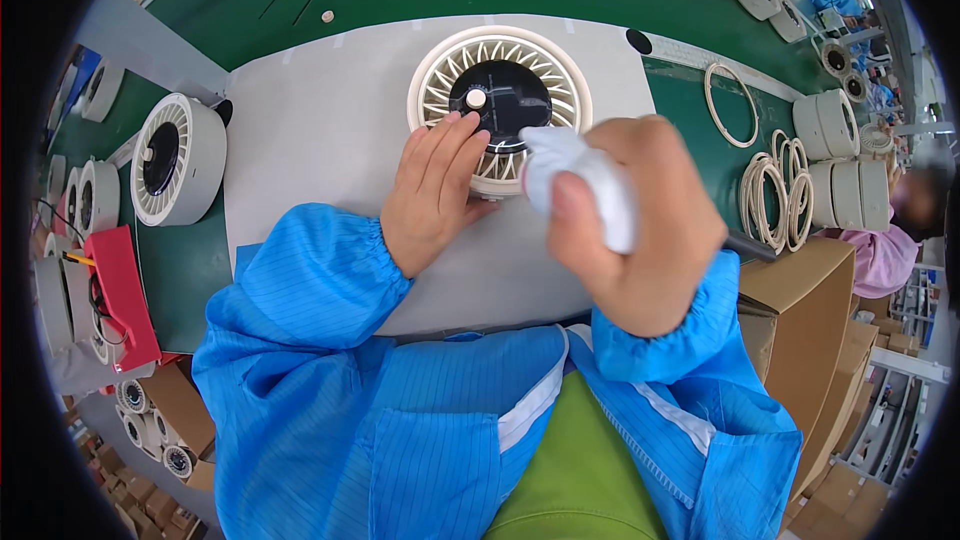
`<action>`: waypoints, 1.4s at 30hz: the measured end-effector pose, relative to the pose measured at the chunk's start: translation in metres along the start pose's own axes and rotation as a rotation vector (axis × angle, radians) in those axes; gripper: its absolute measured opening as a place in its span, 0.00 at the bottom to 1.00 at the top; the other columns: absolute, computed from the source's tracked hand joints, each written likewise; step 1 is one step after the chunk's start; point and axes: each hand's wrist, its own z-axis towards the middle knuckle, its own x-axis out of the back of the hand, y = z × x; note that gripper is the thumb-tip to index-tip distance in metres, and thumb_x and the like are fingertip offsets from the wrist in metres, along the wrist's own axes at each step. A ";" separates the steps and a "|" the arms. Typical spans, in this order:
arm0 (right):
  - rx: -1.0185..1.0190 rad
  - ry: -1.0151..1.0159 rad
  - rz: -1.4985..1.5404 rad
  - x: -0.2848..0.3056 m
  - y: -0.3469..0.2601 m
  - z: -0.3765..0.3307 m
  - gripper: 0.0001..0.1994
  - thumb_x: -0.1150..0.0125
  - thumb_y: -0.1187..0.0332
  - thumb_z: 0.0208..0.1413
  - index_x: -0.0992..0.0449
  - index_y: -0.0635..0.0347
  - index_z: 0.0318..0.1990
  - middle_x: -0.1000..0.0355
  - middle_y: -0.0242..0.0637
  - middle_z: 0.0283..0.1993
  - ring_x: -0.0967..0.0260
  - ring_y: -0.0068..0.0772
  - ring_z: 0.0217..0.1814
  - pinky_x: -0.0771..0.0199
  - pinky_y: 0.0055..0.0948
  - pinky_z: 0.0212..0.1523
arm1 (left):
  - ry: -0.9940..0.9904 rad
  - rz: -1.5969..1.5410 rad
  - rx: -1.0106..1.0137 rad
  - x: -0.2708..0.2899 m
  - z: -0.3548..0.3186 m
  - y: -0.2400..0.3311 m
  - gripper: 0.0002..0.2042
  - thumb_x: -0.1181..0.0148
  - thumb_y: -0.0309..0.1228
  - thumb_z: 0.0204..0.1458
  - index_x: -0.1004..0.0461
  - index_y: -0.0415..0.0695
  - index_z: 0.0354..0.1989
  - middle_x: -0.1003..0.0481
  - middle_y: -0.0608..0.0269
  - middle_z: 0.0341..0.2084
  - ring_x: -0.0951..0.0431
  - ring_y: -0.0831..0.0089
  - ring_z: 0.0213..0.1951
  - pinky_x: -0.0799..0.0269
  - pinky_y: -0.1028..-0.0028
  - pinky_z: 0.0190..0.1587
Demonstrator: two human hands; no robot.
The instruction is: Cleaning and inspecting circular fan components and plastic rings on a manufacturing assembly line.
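Note:
A round cream fan unit [437, 100] with curved slats lies in front of me on a grey mat [320, 120]. At its middle is a glossy black disc [510, 95] with a small cream knob [476, 98] on it. Fingers straight, my left hand [432, 185] rests on the near left part of the unit, its fingertips at the disc's edge. My right hand [655, 220] grips a bunched white cloth [585, 185] over the near right rim. That hand is slightly blurred, and I cannot tell whether the cloth touches the unit.
Another fan unit [180, 160] stands on its edge at the left. Beyond the mat's right side lie a cream ring [709, 100] and several looped cream rings [765, 202]. Cardboard boxes [800, 290] stand at the right; a red holder [122, 295] is at the left edge.

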 end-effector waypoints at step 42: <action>-1.098 0.144 -0.847 0.048 0.294 0.008 0.15 0.42 0.57 0.44 0.26 0.54 0.37 0.37 0.40 0.45 0.43 0.40 0.52 0.40 0.49 0.45 | 0.192 0.300 -0.042 -0.067 0.162 -0.140 0.25 0.35 0.31 0.34 0.33 0.51 0.46 0.44 0.58 0.55 0.45 0.54 0.56 0.50 0.53 0.56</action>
